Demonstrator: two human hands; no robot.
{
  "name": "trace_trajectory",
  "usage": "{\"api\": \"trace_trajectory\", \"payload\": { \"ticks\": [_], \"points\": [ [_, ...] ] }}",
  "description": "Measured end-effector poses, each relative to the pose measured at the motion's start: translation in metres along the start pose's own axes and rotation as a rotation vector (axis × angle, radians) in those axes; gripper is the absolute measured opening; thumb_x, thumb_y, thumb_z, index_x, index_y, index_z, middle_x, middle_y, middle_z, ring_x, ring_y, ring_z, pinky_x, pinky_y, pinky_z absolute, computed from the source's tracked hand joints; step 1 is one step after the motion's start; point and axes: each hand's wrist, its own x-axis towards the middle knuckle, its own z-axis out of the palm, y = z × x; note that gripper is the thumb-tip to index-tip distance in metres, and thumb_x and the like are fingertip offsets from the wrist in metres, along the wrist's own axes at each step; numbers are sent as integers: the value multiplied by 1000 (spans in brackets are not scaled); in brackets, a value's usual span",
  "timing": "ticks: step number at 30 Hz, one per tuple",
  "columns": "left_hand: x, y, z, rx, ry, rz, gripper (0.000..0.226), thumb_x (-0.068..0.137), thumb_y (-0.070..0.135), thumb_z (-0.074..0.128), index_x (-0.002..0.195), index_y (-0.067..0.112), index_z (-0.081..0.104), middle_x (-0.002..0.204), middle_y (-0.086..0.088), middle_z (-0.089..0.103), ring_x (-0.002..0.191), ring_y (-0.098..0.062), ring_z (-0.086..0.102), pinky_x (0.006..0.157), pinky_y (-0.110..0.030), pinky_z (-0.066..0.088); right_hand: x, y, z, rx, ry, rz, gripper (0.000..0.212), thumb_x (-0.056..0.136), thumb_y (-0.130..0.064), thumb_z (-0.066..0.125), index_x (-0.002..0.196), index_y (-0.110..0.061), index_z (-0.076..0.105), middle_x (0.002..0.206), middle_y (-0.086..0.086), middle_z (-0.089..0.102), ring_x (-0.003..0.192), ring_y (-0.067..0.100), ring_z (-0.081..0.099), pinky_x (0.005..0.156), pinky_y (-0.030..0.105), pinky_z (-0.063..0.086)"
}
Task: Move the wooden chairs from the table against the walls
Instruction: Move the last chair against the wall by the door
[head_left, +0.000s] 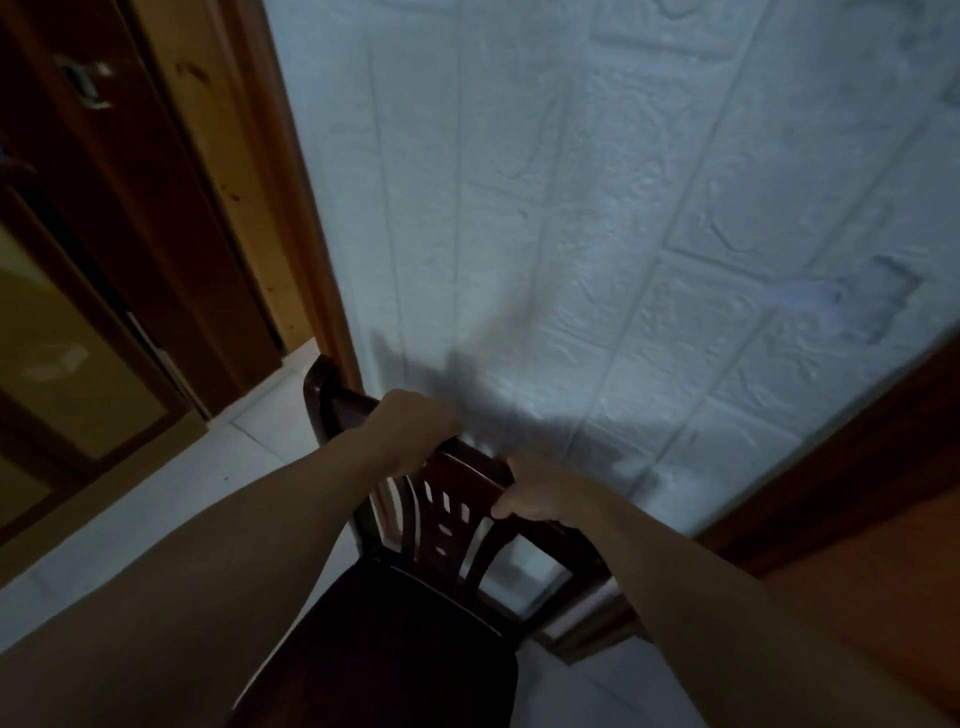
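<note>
A white brick-embossed wall (597, 218) is filling the frame from twelve to three o'clock, and it is serving as the destination: a person is standing over a dark wooden chair (447, 514) whose backrest is sitting close against that wall at the centre-bottom of the view. A wooden door frame (291, 171) is running down at eleven o'clock, with a darker door (119, 218) beyond it at nine to ten o'clock, so the chair is being parked just beside the doorway rather than in it. A band of brown wooden trim (857, 457) is crossing at four o'clock. Pale floor tiles (156, 499) are showing at eight o'clock. The chair's dark seat (395, 644) is lying at six o'clock, pointing back toward the person, which is likely why both arms are reaching over it to the top rail. The left hand (410, 431) is closing over the rail's left end, fingers curled out of sight behind it. The right hand (545, 493) is wrapping the rail's right portion, thumb on the near side. Holding the rail at two spread points is probably giving control to square the back to the wall. Whether the legs are touching the floor cannot be told. No brand, label or legible writing is appearing anywhere.
</note>
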Motion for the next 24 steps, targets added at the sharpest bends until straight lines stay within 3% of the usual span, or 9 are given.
{"api": "trace_trajectory", "payload": {
  "ticks": [3, 6, 13, 19, 22, 24],
  "points": [
    [20, -11, 9, -26, 34, 48, 35, 87, 13, 59, 121, 21, 58, 122, -2, 61, 113, -25, 59, 82, -36, 48, 14, 3, -7, -15, 27, 16, 37, 86, -11, 64, 121, -4, 57, 118, 13, 63, 103, 26, 63, 91, 37, 52],
    [40, -22, 18, -15, 67, 120, 33, 85, 17, 60, 119, 21, 61, 118, -4, 64, 111, -26, 60, 84, -38, 51, 25, 1, -13, -69, 66, 13, 44, 87, -10, 63, 129, -7, 53, 124, 12, 61, 109, 26, 61, 85, 29, 48],
    [59, -33, 29, -25, 79, 158, 39, 81, 16, 66, 120, 16, 59, 123, -7, 62, 115, -29, 57, 84, -40, 49, 35, -3, -21, -233, 149, 44, 48, 89, -9, 57, 136, -7, 47, 141, 13, 46, 128, 28, 45, 104, 33, 38],
    [48, -34, 38, -142, 243, 178, 41, 70, 9, 75, 110, 15, 65, 93, -6, 73, 86, -30, 69, 61, -34, 50, 26, -11, 4, -259, 350, 180, 42, 89, -7, 53, 130, -8, 45, 132, 11, 52, 120, 31, 52, 92, 40, 46],
    [40, -36, 43, -177, 293, 220, 46, 59, 3, 78, 104, 7, 67, 87, -12, 72, 79, -34, 70, 58, -36, 53, 21, -14, 20, -295, 439, 237, 49, 87, -9, 53, 134, -9, 39, 134, 13, 51, 120, 32, 51, 95, 44, 45],
    [36, -35, 45, -225, 319, 236, 48, 63, 2, 76, 110, 6, 65, 96, -14, 72, 88, -34, 69, 68, -39, 54, 16, -12, 25, -289, 485, 268, 51, 87, -7, 52, 135, -9, 38, 135, 13, 49, 122, 31, 49, 98, 43, 44]
  ]
}}
